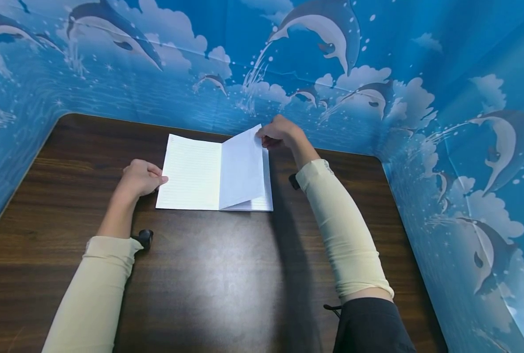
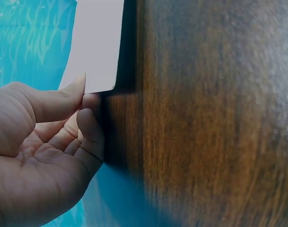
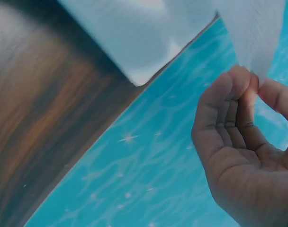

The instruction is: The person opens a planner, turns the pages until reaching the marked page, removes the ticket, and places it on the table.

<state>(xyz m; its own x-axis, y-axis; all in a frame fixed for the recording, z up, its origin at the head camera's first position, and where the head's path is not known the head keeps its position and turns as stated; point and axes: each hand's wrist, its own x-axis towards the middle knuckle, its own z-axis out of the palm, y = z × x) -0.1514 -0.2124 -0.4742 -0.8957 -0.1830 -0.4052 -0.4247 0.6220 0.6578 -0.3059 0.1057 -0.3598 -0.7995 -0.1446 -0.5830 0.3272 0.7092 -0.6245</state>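
An open notebook (image 1: 191, 171) with lined pages lies near the far side of the table. My left hand (image 1: 141, 177) pinches the left page edge between thumb and fingers; the left wrist view shows that hand (image 2: 54, 137) at the corner of the white paper (image 2: 97, 47). At the upper right, my right hand (image 1: 281, 131) pinches the top outer corner of a raised page (image 1: 243, 166). This page stands up from the right half, and a lined sheet shows beneath it. The right wrist view shows the right hand (image 3: 248, 142) holding the page corner (image 3: 255, 38) above the notebook's other pages (image 3: 144, 42).
The dark wooden table (image 1: 191, 284) has rounded far corners. A blue curtain (image 1: 244, 59) printed with dolphins and clouds hangs right behind it and along the sides. Dark wrist devices (image 1: 144, 238) sit on both wrists, over cream sleeves (image 1: 341, 230).
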